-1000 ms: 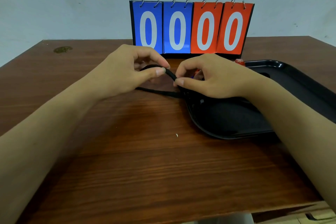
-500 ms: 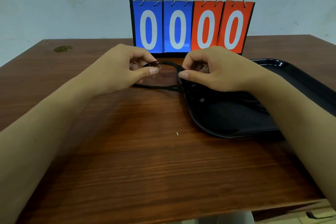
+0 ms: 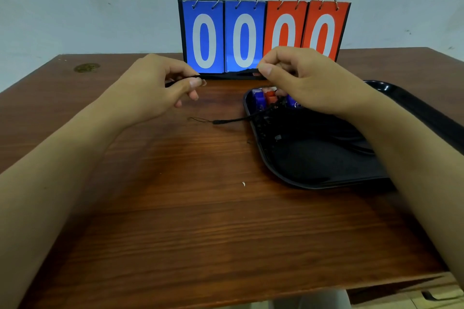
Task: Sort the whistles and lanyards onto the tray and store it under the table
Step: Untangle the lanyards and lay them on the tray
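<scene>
Left hand [image 3: 160, 88] & right hand [image 3: 303, 80] each pinch a black lanyard [image 3: 221, 75], stretched taut btwn them above the surface [image 3: 200, 208], left of the tray [image 3: 313, 158] w/ whistles [image 3: 266, 98].

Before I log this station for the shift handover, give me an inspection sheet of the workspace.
Surface: brown wooden table, a small white speck near its middle.
Job's things: black tray at right; blue and red whistles in its far corner; black lanyard stretched between both hands, its end trailing over the tray rim onto the table.
Clutter: flip scoreboard reading 0000.
Grippers: left hand and right hand each pinch the lanyard.
Cables: nothing seen.
Surroundings: pale wall behind.
</scene>
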The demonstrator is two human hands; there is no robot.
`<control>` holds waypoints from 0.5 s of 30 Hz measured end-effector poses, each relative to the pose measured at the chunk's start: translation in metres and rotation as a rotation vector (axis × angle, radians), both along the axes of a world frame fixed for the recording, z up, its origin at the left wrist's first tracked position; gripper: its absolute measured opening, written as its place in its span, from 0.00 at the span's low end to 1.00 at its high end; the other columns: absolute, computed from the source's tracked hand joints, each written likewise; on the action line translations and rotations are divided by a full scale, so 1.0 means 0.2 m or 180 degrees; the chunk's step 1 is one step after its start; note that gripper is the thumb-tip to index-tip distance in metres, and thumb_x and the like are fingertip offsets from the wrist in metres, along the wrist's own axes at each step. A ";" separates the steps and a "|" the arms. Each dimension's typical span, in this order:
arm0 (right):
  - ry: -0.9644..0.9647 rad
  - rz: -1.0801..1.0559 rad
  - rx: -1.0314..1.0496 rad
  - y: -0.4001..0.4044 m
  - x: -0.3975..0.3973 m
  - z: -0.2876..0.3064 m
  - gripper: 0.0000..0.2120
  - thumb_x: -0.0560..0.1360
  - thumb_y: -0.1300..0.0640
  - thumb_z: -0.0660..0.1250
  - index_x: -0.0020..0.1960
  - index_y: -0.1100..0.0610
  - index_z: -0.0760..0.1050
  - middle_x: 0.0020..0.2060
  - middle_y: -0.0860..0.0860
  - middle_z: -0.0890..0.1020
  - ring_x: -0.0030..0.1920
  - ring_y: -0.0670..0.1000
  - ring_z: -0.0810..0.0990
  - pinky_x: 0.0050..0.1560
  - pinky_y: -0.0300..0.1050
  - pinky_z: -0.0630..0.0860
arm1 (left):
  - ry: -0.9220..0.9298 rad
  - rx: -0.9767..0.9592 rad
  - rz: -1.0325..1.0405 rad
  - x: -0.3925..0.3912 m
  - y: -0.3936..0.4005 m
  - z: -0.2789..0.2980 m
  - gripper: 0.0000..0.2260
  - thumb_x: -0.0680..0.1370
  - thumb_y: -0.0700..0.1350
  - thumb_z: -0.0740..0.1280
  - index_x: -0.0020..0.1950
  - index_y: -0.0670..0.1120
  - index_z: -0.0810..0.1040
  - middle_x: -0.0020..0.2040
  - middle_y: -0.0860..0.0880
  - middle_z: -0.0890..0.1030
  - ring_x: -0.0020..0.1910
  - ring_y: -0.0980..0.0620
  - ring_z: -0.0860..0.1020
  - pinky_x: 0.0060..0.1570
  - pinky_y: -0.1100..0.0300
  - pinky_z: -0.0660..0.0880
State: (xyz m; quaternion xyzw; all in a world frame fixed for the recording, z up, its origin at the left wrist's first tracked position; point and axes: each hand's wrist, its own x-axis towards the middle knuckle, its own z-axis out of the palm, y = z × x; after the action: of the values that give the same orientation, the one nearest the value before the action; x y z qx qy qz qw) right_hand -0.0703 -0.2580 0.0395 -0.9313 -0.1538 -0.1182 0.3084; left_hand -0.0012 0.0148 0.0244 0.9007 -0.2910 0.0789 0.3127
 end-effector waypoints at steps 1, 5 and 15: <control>-0.0002 -0.0020 -0.0004 0.00 0.00 0.00 0.11 0.84 0.46 0.60 0.58 0.49 0.77 0.39 0.43 0.80 0.44 0.44 0.82 0.47 0.35 0.75 | -0.0017 -0.0016 0.0052 0.01 0.00 0.00 0.07 0.82 0.53 0.66 0.51 0.55 0.84 0.42 0.63 0.85 0.33 0.60 0.81 0.40 0.63 0.73; -0.0022 0.0000 -0.0160 -0.01 -0.01 0.01 0.10 0.82 0.46 0.63 0.60 0.48 0.78 0.44 0.35 0.79 0.44 0.31 0.78 0.46 0.27 0.72 | -0.0051 -0.0144 0.0220 0.02 0.02 0.00 0.08 0.81 0.56 0.67 0.50 0.55 0.85 0.38 0.57 0.86 0.30 0.60 0.80 0.40 0.63 0.75; -0.0287 -0.0163 -0.0276 -0.03 0.01 0.03 0.12 0.85 0.49 0.59 0.55 0.49 0.81 0.40 0.37 0.81 0.40 0.39 0.79 0.41 0.30 0.73 | -0.0361 -0.0008 0.0358 0.04 0.02 0.01 0.11 0.83 0.52 0.66 0.41 0.63 0.79 0.36 0.61 0.83 0.35 0.65 0.75 0.38 0.64 0.68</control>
State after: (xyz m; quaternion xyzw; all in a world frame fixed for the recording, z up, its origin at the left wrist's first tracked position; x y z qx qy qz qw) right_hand -0.0689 -0.2632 0.0446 -0.9411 -0.1486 -0.1612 0.2573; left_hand 0.0070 0.0193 0.0254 0.9094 -0.2570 0.1477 0.2919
